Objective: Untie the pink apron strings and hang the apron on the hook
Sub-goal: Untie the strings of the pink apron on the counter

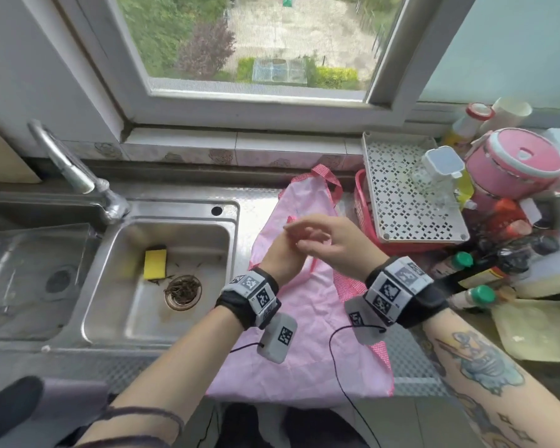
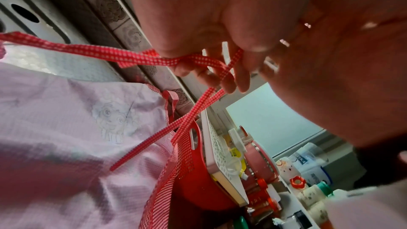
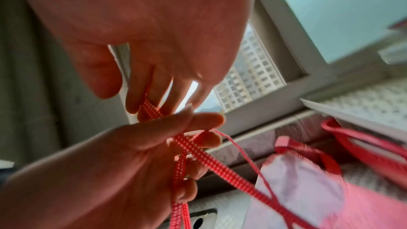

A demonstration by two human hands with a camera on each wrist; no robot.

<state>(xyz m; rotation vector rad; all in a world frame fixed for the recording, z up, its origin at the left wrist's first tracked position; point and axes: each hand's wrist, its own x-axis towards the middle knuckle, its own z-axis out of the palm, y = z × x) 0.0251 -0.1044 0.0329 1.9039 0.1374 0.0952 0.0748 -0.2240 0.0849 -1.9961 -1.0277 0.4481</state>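
A pale pink apron (image 1: pixel 304 321) with red gingham trim lies flat on the steel counter to the right of the sink. Both hands meet just above its upper half. My left hand (image 1: pixel 282 253) curls its fingers (image 2: pixel 229 83) round the red gingham strings (image 2: pixel 88 50), which run taut to the apron's left side. My right hand (image 1: pixel 330 237) reaches over the left hand and pinches a loop of string (image 3: pixel 149 109) between its fingertips. The strings (image 3: pixel 209 156) cross and loop among the fingers of both hands. Two loose ends (image 2: pixel 154 145) dangle. No hook is in view.
A steel sink (image 1: pixel 78 302) holds a yellow sponge (image 1: pixel 155 263), and the faucet (image 1: pixel 75 176) stands at its back left. A white perforated tray (image 1: pixel 401 195) on a red basket (image 1: pixel 362 215), a pink pot (image 1: pixel 511 169) and bottles (image 1: pixel 466 260) crowd the right. The window is behind.
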